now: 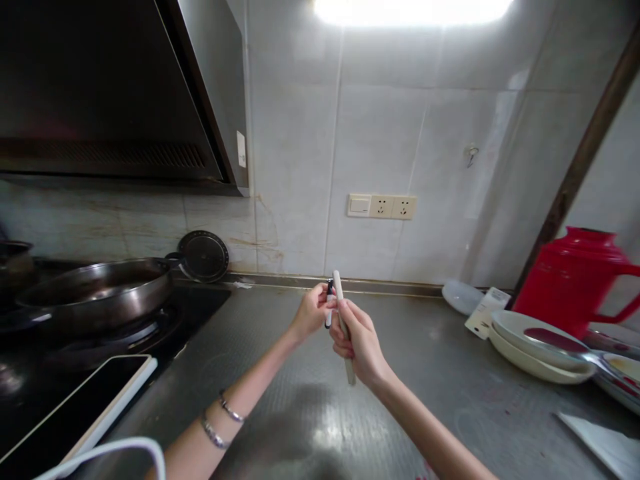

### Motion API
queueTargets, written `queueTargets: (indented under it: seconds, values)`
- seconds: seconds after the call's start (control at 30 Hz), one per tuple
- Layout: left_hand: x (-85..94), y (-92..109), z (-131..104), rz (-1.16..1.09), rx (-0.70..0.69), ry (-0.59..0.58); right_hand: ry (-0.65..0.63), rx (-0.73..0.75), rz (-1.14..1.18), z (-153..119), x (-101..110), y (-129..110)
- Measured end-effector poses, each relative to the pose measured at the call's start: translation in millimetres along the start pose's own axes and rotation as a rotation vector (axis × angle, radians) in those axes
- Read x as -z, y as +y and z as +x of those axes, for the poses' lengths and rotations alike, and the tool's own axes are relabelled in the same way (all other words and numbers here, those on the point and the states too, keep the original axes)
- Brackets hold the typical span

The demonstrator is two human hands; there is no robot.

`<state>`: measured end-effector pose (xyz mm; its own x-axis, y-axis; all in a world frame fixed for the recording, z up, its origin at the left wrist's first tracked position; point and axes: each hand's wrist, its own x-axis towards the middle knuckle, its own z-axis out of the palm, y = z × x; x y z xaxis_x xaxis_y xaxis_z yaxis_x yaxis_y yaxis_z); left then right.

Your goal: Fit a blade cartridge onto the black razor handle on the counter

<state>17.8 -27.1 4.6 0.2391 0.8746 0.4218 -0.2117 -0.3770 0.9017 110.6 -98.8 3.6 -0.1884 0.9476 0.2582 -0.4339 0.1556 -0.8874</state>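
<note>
My left hand [313, 311] is closed round a slim black-and-white pen-like object [329, 320], held nearly upright. Right beside it, my right hand [361, 337] grips a long, light grey-beige stick [338, 285] whose ends show above and below the fist. The stick leans slightly, top toward the left. Both hands meet above the middle of the metal counter [280, 407], and their fingers almost touch. What exact kind the stick is cannot be made out.
On the left, a wide steel pan [110, 287] sits on the stove, with a phone [85, 413] and white cable in front. To the right stand a red jug [570, 280], stacked plates [530, 357] and a small dish [461, 297]. A range hood [215, 87] overhangs the stove.
</note>
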Motion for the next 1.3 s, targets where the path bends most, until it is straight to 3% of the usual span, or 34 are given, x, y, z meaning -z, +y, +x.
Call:
queueTargets:
  seconds: [0.13, 0.3, 0.53, 0.73, 0.93, 1.13, 1.3]
  values:
    - [1.8, 0.3, 0.0, 0.008, -0.009, -0.066, 0.0, -0.041, -0.001, 0.7, -2.2, 3.8]
    - [3.5, -1.0, 1.1, 0.04, -0.005, -0.032, 0.007, -0.027, 0.044, 0.4, -2.2, 1.9]
    - [4.3, -1.7, 0.0, 0.041, 0.009, -0.109, -0.011, -0.094, 0.032, -5.4, -4.5, 5.3]
    - [3.0, 0.1, -1.1, 0.067, -0.051, -0.107, 0.015, -0.013, 0.068, -4.3, 1.9, 1.1]
    - [4.0, -2.9, -0.8, 0.057, -0.01, -0.141, 0.015, -0.086, 0.06, -8.6, 4.7, 8.7]
    - [2.8, -4.5, -0.2, 0.042, -0.045, -0.177, 0.084, 0.052, 0.059, 1.3, 11.8, -1.2]
    - [3.7, -1.3, -0.9, 0.058, -0.055, -0.176, 0.051, 0.006, 0.055, 0.0, 13.3, 2.4]
